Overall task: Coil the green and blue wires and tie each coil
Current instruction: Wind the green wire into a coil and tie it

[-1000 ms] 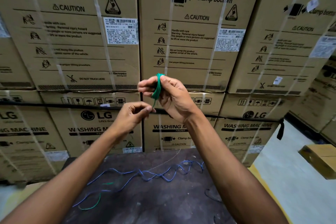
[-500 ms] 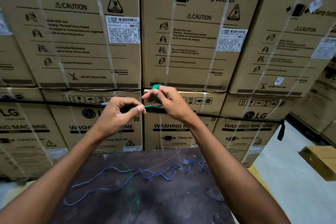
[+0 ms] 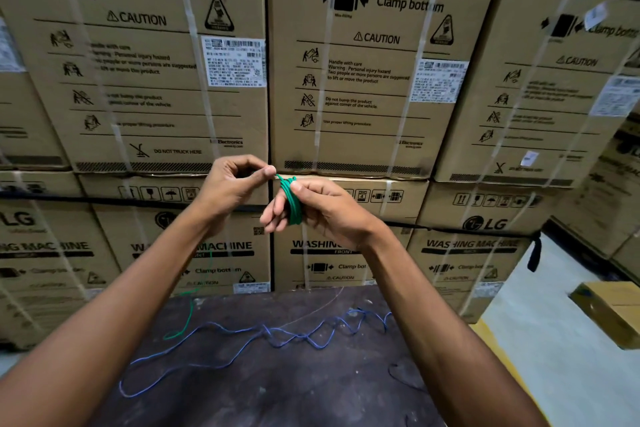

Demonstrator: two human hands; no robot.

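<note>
Two hands are up in front of the stacked cardboard boxes (image 3: 363,80), both busy with the green wire (image 3: 292,201). Right hand (image 3: 322,211) has the wire looped in a small coil around its fingers, thumb pressing on top, so that grip is clamped on the coil. Left hand (image 3: 232,184) pinches the loose end of the wire just beside the coil, grip closed on it. A green tail hangs down to the dark bench (image 3: 311,392). Blue wire (image 3: 270,336) lies uncoiled in squiggles across the bench, well below the hands.
</note>
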